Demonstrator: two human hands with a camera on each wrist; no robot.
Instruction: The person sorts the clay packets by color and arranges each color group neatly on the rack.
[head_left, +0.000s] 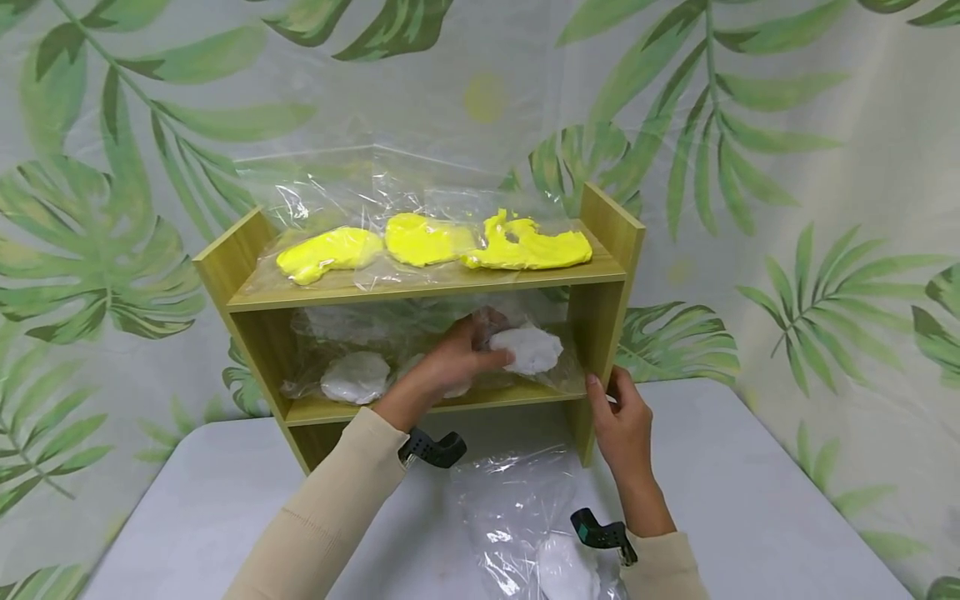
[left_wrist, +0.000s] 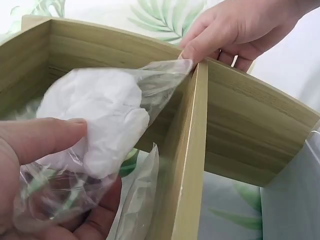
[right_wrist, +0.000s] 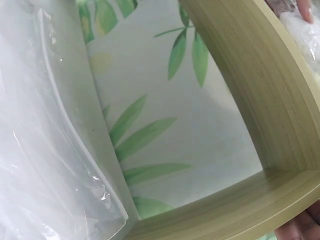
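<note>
My left hand (head_left: 457, 354) holds a clear plastic bag with a flat white clay-like lump (head_left: 528, 350) in it, at the right end of the wooden shelf's middle level. In the left wrist view, the thumb (left_wrist: 55, 137) presses on top of the bagged lump (left_wrist: 100, 112) while the fingers are underneath. A corner of this bag reaches the right side panel's front edge. My right hand (head_left: 626, 425) grips that side panel (head_left: 603, 325) from outside, thumb at the front edge. Only a few of its fingers (right_wrist: 300, 227) show in the right wrist view.
Bagged yellow lumps (head_left: 427, 240) lie along the top level. Another bagged white lump (head_left: 356, 377) sits at the middle level's left, with more white partly behind my left hand. A bag with a white lump (head_left: 566, 567) lies on the white table (head_left: 720, 467) before the shelf.
</note>
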